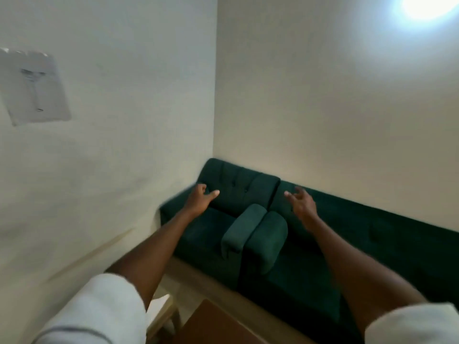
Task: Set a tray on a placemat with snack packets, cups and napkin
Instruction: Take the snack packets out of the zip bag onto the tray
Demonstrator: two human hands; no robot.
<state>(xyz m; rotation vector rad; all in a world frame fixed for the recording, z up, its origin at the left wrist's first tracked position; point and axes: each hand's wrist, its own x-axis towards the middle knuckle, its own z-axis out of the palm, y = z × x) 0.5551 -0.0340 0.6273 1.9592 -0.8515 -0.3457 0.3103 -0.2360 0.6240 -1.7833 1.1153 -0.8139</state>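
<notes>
we reach both arms out over the green sofa [248, 234] — left hand [201, 198] and right hand [301, 202] empty, fingers spread apart.

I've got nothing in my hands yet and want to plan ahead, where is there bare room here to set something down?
Both the left hand and right hand are open and hold nothing. The green sofa seats look bare either side of the two touching armrests, which crowd the middle. A brown surface at the bottom edge looks bare, but little of it shows.

Left hand [201, 198], right hand [301, 201] outstretched, empty, fingers spread, above green sofa [310, 269].
</notes>
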